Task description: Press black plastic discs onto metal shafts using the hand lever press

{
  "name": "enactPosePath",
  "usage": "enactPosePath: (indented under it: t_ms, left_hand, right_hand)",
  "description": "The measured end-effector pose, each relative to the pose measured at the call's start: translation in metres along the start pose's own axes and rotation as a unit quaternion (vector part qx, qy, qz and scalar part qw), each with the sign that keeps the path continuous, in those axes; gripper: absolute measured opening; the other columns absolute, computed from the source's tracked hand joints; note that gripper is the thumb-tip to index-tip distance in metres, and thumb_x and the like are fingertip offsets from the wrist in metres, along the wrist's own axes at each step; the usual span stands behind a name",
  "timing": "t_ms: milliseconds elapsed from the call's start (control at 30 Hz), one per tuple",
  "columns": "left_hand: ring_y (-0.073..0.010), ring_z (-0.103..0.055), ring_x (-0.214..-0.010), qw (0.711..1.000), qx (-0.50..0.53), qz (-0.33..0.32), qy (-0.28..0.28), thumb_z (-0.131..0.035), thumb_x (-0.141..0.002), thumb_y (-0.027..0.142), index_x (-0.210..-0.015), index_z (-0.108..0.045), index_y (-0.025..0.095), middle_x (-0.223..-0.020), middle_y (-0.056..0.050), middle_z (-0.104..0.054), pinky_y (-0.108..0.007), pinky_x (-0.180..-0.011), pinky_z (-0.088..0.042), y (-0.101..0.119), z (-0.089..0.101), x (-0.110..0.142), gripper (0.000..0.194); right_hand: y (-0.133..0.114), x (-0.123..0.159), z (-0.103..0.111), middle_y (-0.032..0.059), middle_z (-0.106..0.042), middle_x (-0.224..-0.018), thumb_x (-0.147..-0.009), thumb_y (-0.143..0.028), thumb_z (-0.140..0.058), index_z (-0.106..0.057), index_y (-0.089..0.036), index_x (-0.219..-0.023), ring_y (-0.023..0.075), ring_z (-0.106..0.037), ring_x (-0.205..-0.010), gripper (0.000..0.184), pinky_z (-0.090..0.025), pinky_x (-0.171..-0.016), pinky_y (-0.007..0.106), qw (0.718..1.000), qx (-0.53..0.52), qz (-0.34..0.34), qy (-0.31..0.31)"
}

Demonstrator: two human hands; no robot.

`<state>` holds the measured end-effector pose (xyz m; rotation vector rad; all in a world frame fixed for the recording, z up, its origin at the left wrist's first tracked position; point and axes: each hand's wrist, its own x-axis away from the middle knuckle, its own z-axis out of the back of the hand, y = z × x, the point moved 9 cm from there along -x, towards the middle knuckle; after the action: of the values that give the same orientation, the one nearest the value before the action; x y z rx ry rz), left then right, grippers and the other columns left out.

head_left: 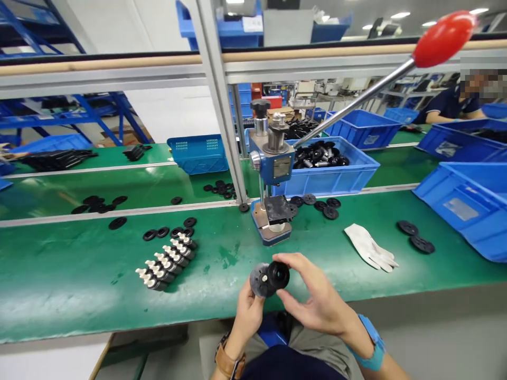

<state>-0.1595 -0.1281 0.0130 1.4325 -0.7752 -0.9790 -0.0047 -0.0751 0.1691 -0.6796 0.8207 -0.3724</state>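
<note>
My left hand (246,311) pinches a flat dark grey disc (259,280) by its lower edge, just over the front edge of the green bench. My right hand (317,295) grips a short black tube-shaped part (278,274) and holds it against the disc's face. Both hands are closed on their parts. Right behind them stands a small blue hand press (271,158) with a long lever ending in a red knob (442,38).
Several finished black parts with white tips (166,261) lie in a row at the left. Loose black discs (317,203) are scattered about the press. A white glove (370,247) lies at the right. Blue bins (332,174) stand behind and right. Another person sits far right.
</note>
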Motion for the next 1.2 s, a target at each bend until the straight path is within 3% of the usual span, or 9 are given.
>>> enactPosePath:
  t_ms: [200, 433, 700, 900, 1200]
  left_hand:
    - [-0.0356, -0.074, -0.106, 0.995, -0.019, 0.029, -0.089, -0.064, -0.083, 0.077, -0.112, -0.078, 0.017, -0.112, -0.016, -0.081, -0.05, -0.098, -0.059, 0.003, -0.012, 0.007, 0.069]
    - [-0.0298, -0.073, -0.089, 0.985, -0.019, 0.035, -0.167, -0.063, -0.087, 0.072, -0.097, -0.08, 0.018, -0.098, -0.011, -0.081, -0.044, -0.087, -0.062, 0.018, -0.015, 0.02, 0.057]
    - [-0.0318, -0.072, -0.099, 0.978, 0.009, 0.053, -0.2, -0.066, -0.087, 0.065, -0.109, -0.079, 0.019, -0.103, -0.011, -0.08, -0.046, -0.096, -0.06, 0.033, -0.023, 0.024, 0.053]
    - [-0.0295, -0.071, -0.091, 0.97, -0.009, 0.074, -0.231, -0.062, -0.088, 0.066, -0.101, -0.08, 0.018, -0.097, -0.011, -0.079, -0.043, -0.09, -0.06, 0.041, -0.03, 0.026, 0.053]
    - [-0.028, -0.069, -0.086, 0.973, -0.025, 0.032, -0.226, -0.063, -0.088, 0.066, -0.094, -0.08, 0.018, -0.092, -0.011, -0.078, -0.039, -0.082, -0.059, 0.047, -0.026, 0.026, 0.051]
  right_hand:
    - [-0.01, 0.004, -0.011, 0.0115, -0.067, -0.132, -0.087, -0.007, -0.064, -0.044, -0.022, -0.149, 0.0249, -0.062, -0.12, 0.067, -0.056, -0.103, 0.041, 0.995, -0.046, 0.022, -0.081]
    - [-0.029, 0.008, -0.013, 0.013, -0.068, -0.125, -0.09, -0.007, -0.061, -0.041, -0.021, -0.152, 0.0258, -0.063, -0.115, 0.066, -0.056, -0.1, 0.042, 0.99, -0.042, 0.051, -0.121]
    - [-0.039, 0.011, -0.009, 0.0119, -0.068, -0.126, -0.09, -0.004, -0.061, -0.038, -0.019, -0.155, 0.0251, -0.062, -0.113, 0.07, -0.057, -0.101, 0.041, 0.988, -0.049, 0.06, -0.135]
    - [-0.038, 0.015, -0.008, 0.0105, -0.069, -0.129, -0.089, -0.003, -0.061, -0.036, -0.022, -0.157, 0.0241, -0.062, -0.117, 0.075, -0.058, -0.102, 0.039, 0.986, -0.066, 0.056, -0.144]
    - [-0.037, 0.021, -0.008, 0.0111, -0.067, -0.134, -0.089, -0.003, -0.06, -0.035, -0.022, -0.159, 0.0245, -0.06, -0.121, 0.077, -0.058, -0.102, 0.04, 0.985, -0.077, 0.062, -0.139]
